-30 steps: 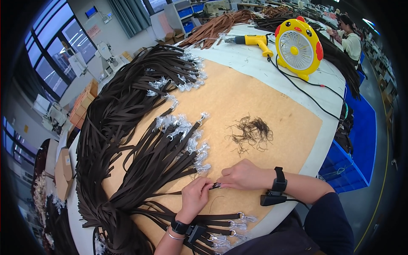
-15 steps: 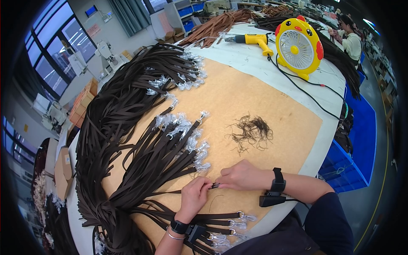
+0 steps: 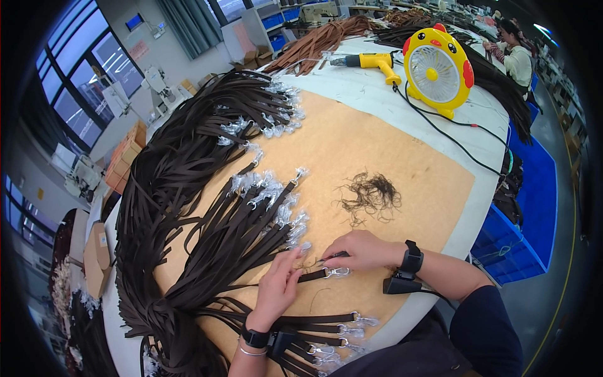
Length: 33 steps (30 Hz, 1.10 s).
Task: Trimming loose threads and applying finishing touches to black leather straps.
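Observation:
A dark brown strap (image 3: 311, 276) with a silver snap hook (image 3: 337, 272) at its end lies on the tan board (image 3: 433, 182) between my hands. My left hand (image 3: 278, 284) rests across this strap with its fingers stretched out. Just above the hook, my right hand (image 3: 363, 250) is closed on a small dark pointed tool (image 3: 334, 256), its tip toward my left fingers. Most of the tool is hidden in the hand, so its exact kind is unclear. Some loose threads (image 3: 308, 266) lie near the left fingertips.
Beyond my hands sits a pile of dark thread ends (image 3: 374, 193). Dark strap bundles (image 3: 169, 169) with plastic-wrapped hooks cover the left side. At the back stand a yellow heat gun (image 3: 377, 61) and a chick-shaped fan (image 3: 434, 72). Blue crates (image 3: 512, 248) are right of the table.
My left fingers have let go of the strap end and opened out. The hook now shows on the board. My right hand has shifted slightly up, and the dark tool is visible in it.

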{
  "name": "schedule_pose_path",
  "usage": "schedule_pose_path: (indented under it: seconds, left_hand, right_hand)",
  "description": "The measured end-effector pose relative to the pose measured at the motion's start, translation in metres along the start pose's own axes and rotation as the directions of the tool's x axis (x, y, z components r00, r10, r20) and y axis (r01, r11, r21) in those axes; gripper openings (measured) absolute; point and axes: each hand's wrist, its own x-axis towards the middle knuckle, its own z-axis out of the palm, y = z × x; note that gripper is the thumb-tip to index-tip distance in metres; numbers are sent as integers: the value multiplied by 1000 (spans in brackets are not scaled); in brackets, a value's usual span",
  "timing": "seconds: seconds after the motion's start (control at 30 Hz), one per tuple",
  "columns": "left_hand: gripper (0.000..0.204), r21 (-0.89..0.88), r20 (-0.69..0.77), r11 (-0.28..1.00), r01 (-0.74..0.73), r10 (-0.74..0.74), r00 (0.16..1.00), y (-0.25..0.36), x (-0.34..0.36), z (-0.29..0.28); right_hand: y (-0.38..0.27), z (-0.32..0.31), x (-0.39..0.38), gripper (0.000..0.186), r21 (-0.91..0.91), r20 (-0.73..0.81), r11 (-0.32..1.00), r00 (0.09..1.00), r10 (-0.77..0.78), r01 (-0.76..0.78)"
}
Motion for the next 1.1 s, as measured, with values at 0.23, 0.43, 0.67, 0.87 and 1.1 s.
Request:
schedule_pose_path:
  seconds: [0.23,0.43,0.67,0.87,1.1]
  left_hand:
    - [47,533,15,844,-64,66,998,10,-25,-40]
    - [19,619,110,765,-178,140,984,-11,-39,-36]
    - [37,322,318,931,-174,66,946,4,-86,-50]
    - [33,40,599,999,-34,3,801,19,-102,-56]
    - [19,465,95,879,-103,66,993,17,-23,-57]
  right_hand:
    - [-10,-6,10,28,118,-144,992,988,57,-40]
    - [-23,49,56,28,311,-25,936,986,-167,166]
    - [10,-11,14,29,469,194,844,963,188,-259]
    - [12,-28,21,24,-78,-213,992,974,79,-98]
    - [-25,30,25,24,530,96,845,986,-134,63]
